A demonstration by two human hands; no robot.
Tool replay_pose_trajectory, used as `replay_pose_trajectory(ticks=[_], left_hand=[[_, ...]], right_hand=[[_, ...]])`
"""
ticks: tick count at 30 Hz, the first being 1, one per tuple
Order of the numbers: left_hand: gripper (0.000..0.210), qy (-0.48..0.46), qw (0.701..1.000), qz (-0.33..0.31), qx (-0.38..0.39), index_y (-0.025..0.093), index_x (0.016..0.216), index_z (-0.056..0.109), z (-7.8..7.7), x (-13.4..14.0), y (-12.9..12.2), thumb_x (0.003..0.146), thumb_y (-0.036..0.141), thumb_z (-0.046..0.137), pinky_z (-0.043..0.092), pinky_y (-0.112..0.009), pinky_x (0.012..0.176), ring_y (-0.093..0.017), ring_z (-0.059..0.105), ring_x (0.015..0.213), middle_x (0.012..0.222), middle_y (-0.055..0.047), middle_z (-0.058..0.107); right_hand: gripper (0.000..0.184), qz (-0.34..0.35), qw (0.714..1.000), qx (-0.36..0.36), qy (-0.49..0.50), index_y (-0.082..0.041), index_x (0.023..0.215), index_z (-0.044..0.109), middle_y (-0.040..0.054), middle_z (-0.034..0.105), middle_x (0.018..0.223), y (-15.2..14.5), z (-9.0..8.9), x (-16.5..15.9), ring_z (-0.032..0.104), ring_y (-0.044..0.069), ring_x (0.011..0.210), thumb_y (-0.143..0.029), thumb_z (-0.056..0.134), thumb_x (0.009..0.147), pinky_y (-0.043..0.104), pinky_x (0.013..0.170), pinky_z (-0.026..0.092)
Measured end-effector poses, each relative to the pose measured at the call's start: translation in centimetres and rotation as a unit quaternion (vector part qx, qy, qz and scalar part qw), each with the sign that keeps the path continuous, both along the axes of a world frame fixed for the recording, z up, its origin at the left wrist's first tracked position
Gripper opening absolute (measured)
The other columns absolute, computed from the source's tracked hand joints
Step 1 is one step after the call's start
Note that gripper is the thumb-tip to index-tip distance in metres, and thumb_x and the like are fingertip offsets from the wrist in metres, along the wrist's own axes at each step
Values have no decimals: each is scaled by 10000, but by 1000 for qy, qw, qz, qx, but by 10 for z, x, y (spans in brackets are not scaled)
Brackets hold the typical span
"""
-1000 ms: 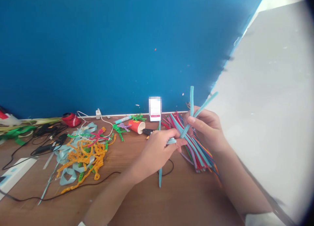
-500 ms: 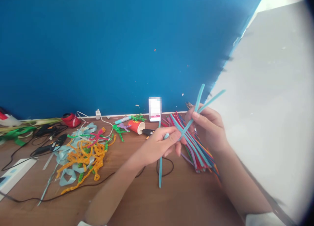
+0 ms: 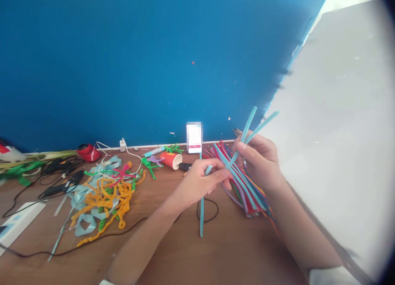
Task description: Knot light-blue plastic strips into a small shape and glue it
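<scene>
Light-blue pipe cleaners (image 3: 233, 159) stretch between my two hands. My left hand (image 3: 207, 178) pinches their lower part between thumb and fingers, and a short blue end pokes up by the thumb. Higher up, my right hand (image 3: 259, 155) grips them, with two free ends spreading apart above its fingers like a V. Whether this is one bent stem or two, I cannot tell. Another blue pipe cleaner (image 3: 201, 219) lies on the table below my left hand. Behind and under my hands rests a bundle of many-coloured pipe cleaners (image 3: 247, 190), partly covered.
A phone (image 3: 194, 138) with a lit screen leans on the blue wall. Left of it are a tipped red paper cup (image 3: 171, 160), a marker (image 3: 154, 151) and a heap of orange stems (image 3: 114, 194) with pale ribbon. Black cables cross the table; a power strip (image 3: 23, 219) sits far left.
My right hand has shifted slightly left, and the two free ends stand a little closer together. My left hand keeps its pinch in nearly the same place.
</scene>
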State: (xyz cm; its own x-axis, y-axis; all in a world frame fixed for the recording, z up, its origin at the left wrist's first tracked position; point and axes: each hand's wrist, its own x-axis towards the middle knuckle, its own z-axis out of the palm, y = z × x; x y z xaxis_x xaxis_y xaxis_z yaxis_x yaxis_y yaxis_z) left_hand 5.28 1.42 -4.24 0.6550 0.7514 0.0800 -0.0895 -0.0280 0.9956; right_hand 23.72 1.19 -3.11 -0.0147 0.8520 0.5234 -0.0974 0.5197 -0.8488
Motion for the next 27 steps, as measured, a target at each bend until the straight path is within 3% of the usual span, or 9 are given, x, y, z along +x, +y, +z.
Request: replay_pose_trajectory(ticks=[6,9,13,18,22,27], left_hand=[[441,-4,999,-44,-11,132,845,614,1,1,3,1002,513,459,235,-231,463,-44,350,451,659,-6,608],[447,3,995,-97,-21,132,837,599,0,0,3,999,523,456,236,-236,476,-46,351,457,663,-8,601],[397,-7,994,-111,-22,141,912,585,0,1,3,996,514,479,227,-235,494,-36,337,458,695,1,606],[367,-26,995,-96,-30,154,945,586,-2,2,4,978,514,520,192,-232,478,-38,292,454,672,19,583],[363,-9,998,-54,-19,154,897,619,-7,2,9,937,514,593,201,-221,479,-57,313,487,640,24,565],[355,81,988,59,114,157,728,628,-7,2,11,954,425,571,335,-243,600,-98,432,583,675,-3,621]], right_hand=[[210,2,1000,-13,29,-204,793,679,-56,462,506,-1,1,-2,380,87,440,-361,672,933,244,441,282],[219,16,999,-31,29,-203,791,670,-50,473,534,-2,3,-3,368,81,445,-373,680,928,240,436,277],[219,19,1000,-17,16,-202,811,672,-64,437,494,-2,5,-4,344,75,416,-381,670,938,233,411,269],[221,24,999,-16,-21,-212,856,648,-56,491,513,-2,4,-4,444,94,403,-404,626,965,241,400,304],[250,17,998,2,-59,-207,851,635,-53,506,512,-1,4,-3,444,92,410,-430,624,962,238,412,315],[301,-5,994,12,-111,-202,823,629,-37,532,544,0,8,-4,482,104,471,-455,583,979,245,467,371]])
